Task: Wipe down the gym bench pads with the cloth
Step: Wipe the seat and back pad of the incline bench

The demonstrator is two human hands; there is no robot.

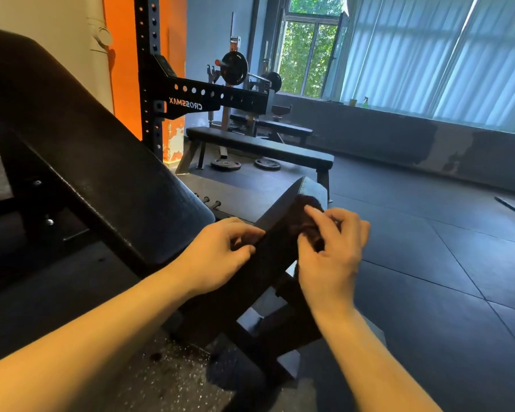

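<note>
Far left, the big back pad (pixel 101 162) slopes down toward the middle, its lower end just beside the left hand (pixel 217 254). That hand sits on the left edge of the tilted seat pad (pixel 275 233), fingers (pixel 244 233) curled against the side and gripping it. On the pad's top face lies the dark cloth (pixel 302 214), bunched under the right hand (pixel 330 257). Its forefinger (pixel 318 217) lies over the cloth, its thumb tucks in below, and they pinch it against the pad. The pad's far corner pokes out bare just beyond the cloth. A flat bench (pixel 259 147) stands farther back. To the right, open floor (pixel 428 248) runs well out to the wall.
</note>
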